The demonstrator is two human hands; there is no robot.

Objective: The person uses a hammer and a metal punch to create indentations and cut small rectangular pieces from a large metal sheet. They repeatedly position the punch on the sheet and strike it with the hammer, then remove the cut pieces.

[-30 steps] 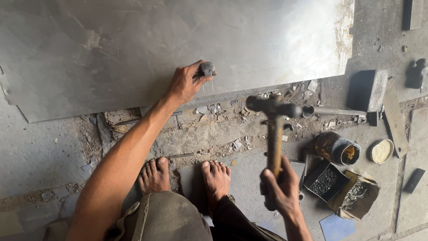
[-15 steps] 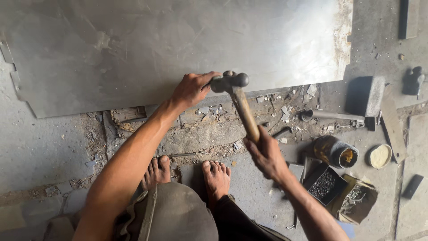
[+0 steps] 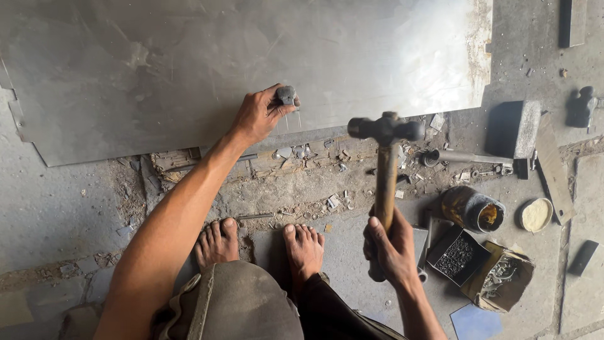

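Fingers of the right hand [image 3: 395, 249] wrap tight round the wooden handle of the hammer [image 3: 385, 165], its dark head up in the air. Two bare feet [image 3: 264, 242] rest on the gritty floor just below. Farther off, the left hand [image 3: 257, 115] pinches a small punch [image 3: 286, 95] upright on the edge of the big metal sheet [image 3: 251, 63] — a crooked swing could hit those fingers, or the punch could slip sideways.

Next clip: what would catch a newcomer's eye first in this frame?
The hammer raised in the right hand, centre right, its head level with the sheet's near edge. Next, the left hand holding a short punch on the big grey metal sheet that fills the top. Small boxes of fasteners sit lower right.
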